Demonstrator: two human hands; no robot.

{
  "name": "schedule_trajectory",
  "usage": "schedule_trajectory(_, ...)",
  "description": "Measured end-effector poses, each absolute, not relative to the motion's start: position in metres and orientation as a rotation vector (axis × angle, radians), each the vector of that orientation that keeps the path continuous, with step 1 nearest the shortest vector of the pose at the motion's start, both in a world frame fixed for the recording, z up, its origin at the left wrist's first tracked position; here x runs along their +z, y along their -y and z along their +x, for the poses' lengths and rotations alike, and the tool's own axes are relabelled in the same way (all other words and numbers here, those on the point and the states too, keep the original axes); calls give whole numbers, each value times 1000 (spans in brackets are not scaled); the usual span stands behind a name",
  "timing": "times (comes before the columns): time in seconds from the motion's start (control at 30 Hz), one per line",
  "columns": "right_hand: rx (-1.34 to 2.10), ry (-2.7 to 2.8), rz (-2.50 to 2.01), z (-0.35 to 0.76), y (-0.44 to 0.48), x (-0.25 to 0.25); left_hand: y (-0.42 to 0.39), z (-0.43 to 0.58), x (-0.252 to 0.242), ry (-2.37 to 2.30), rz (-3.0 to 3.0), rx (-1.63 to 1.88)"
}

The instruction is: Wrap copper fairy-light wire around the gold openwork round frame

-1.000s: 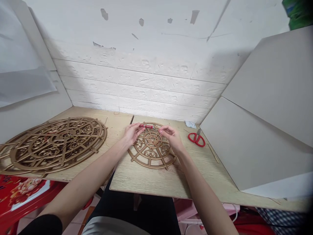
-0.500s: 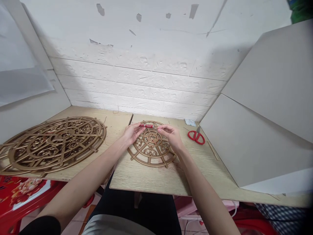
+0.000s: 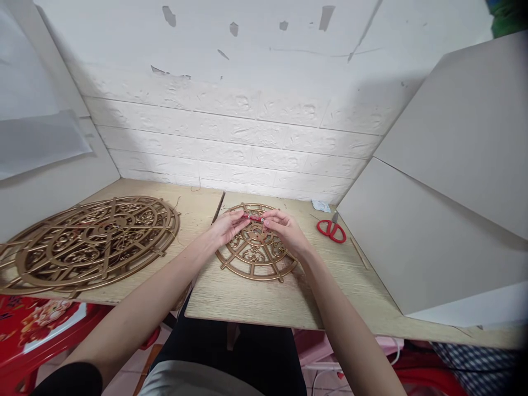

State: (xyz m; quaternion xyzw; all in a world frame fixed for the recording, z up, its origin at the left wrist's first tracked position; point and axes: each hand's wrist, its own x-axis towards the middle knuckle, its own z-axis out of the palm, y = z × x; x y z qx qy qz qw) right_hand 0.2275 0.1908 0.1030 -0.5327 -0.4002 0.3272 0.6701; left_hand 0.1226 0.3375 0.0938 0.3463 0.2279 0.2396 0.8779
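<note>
A slim red pen-like stick with silvery bands point(image 3: 254, 218) lies level between my hands, above a gold round openwork lattice point(image 3: 252, 269) on the table. My left hand point(image 3: 229, 226) pinches its left end between thumb and fingers. At the other end, the thumb and forefinger of my right hand point(image 3: 285, 226) are closed on the silvery tip. Some of the stick is covered by my fingers, and its exact kind is too small to make out. Both hands hide the upper sides of the lattice, which lies flat.
A stack of similar gold round lattices point(image 3: 103, 236) lies on the left of the table. To the right are red-handled scissors point(image 3: 331, 231), a small pale-blue packet point(image 3: 320, 206) and a thin stick point(image 3: 359, 254). White panels point(image 3: 437, 231) stand at both sides, with a brick-patterned wall point(image 3: 251, 132) behind.
Both hands have drawn closer together around the red stick and shifted slightly down. My left fingers now cover more of its left part. The lattice has stayed in place.
</note>
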Motion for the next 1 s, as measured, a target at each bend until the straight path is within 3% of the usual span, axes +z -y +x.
schedule_trajectory(1.0, 766, 854, -1153, 222, -193, 103, -337, 124, 86, -455, 797, 487)
